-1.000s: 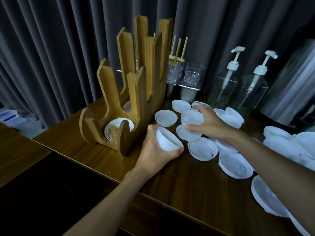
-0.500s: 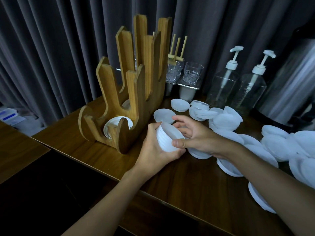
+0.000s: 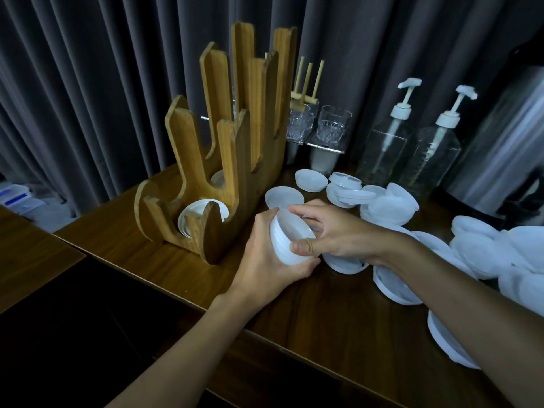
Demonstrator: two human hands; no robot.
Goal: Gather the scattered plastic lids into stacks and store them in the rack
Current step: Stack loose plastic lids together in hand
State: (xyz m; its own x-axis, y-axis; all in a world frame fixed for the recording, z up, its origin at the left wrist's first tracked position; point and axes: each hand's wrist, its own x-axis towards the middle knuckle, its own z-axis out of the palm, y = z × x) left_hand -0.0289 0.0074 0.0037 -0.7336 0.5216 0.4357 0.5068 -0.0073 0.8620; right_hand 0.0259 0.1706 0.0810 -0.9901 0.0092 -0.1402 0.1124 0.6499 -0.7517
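Observation:
My left hand (image 3: 265, 260) grips a stack of white plastic lids (image 3: 287, 240), tilted, just right of the wooden rack (image 3: 235, 160). My right hand (image 3: 332, 231) holds the top lid of that stack, thumb on the near rim and fingers over the far rim. The rack stands on the left of the wooden counter (image 3: 309, 313), with a stack of lids (image 3: 194, 214) lying in its lowest slot. More loose white lids (image 3: 388, 207) are scattered to the right, and one (image 3: 284, 197) lies just behind my hands.
Two pump bottles (image 3: 385, 148) and two glasses (image 3: 332, 125) stand at the back before a dark curtain. A steel urn (image 3: 506, 142) is at far right. The counter's front edge runs below my wrists, with a lower table (image 3: 26, 260) at left.
My right hand left the loose lids on the counter, came to the stack in my left hand with a lid, and now holds the stack's top rim.

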